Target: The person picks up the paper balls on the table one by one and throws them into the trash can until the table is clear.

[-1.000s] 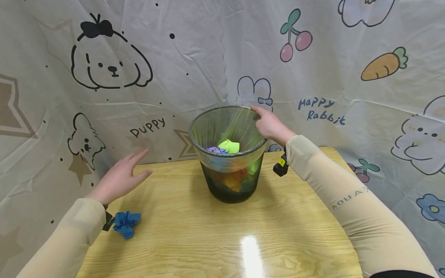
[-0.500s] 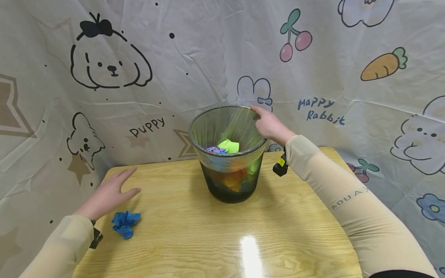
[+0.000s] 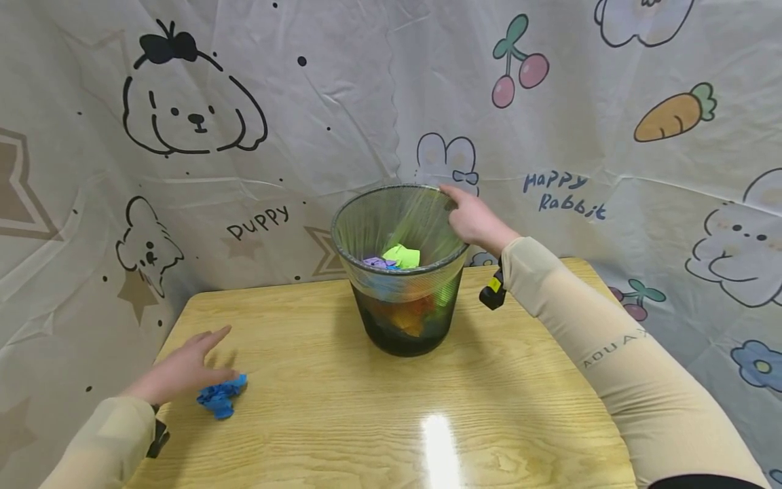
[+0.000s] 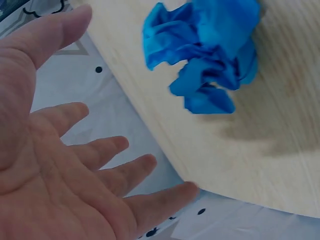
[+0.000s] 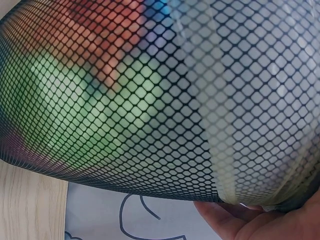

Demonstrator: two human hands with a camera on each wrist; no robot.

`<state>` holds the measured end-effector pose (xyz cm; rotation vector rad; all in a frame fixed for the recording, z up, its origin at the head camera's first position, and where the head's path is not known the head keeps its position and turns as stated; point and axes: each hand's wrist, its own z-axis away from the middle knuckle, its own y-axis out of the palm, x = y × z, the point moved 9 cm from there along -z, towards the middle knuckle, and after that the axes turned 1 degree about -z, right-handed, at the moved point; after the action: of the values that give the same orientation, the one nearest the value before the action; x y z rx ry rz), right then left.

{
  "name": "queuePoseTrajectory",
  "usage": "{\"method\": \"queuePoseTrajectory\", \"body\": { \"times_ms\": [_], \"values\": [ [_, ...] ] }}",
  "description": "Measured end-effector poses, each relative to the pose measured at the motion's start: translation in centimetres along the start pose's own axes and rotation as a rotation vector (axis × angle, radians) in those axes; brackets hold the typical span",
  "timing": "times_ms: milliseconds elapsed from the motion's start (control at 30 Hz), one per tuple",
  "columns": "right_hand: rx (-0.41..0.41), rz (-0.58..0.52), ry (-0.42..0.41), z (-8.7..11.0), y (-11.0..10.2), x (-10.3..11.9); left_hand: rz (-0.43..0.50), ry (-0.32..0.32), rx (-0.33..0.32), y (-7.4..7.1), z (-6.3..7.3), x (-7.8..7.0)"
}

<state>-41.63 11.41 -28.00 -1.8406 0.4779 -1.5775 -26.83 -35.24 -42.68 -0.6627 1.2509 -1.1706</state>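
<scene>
My left hand (image 3: 177, 373) hovers with spread fingers over the left side of the table, its thumb near a crumpled blue paper (image 3: 221, 399). In the left wrist view the palm (image 4: 60, 185) faces up into the picture, and a gap separates the fingers from the paper (image 4: 215, 45). My right hand (image 3: 479, 221) grips the far right rim of a black mesh wastebasket (image 3: 397, 345), index finger along the edge. Seen from the right wrist, some of the fingers (image 5: 235, 220) lie at the basket's outside near the rim; the others are hidden.
A clear liner (image 3: 427, 210) covers the basket's inside. Within lie crumpled papers: light green (image 3: 403, 256), purple (image 3: 374, 262), orange and others through the mesh. The wooden table (image 3: 330, 421) ends at a printed cloth backdrop (image 3: 354, 88).
My left hand has moved down and back to the left, from above the table's far edge to beside the blue paper. The right hand and wastebasket have stayed put.
</scene>
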Motion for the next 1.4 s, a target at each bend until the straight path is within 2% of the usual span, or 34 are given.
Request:
{"method": "queuePoseTrajectory", "body": {
  "times_ms": [267, 400, 667, 1100, 1400],
  "values": [
    [-0.001, 0.013, -0.003, -0.1, 0.0, 0.1, 0.038, 0.007, 0.056, 1.7, 0.0, 0.5],
    [-0.001, 0.009, -0.003, -0.1, 0.0, 0.0, 0.087, -0.020, 0.097, 2.6, -0.1, 0.8],
    [0.003, -0.001, -0.001, 0.0, 0.0, 0.0, 0.053, -0.003, 0.092, 3.8, -0.7, 1.1],
    [0.000, -0.008, 0.011, 0.1, -0.1, 0.0, 0.008, -0.014, 0.114, 4.8, -1.0, 0.9],
    [-0.001, -0.006, 0.010, 0.0, 0.0, -0.1, 0.075, -0.016, 0.135, 5.3, -0.8, 0.5]
  ]
}}
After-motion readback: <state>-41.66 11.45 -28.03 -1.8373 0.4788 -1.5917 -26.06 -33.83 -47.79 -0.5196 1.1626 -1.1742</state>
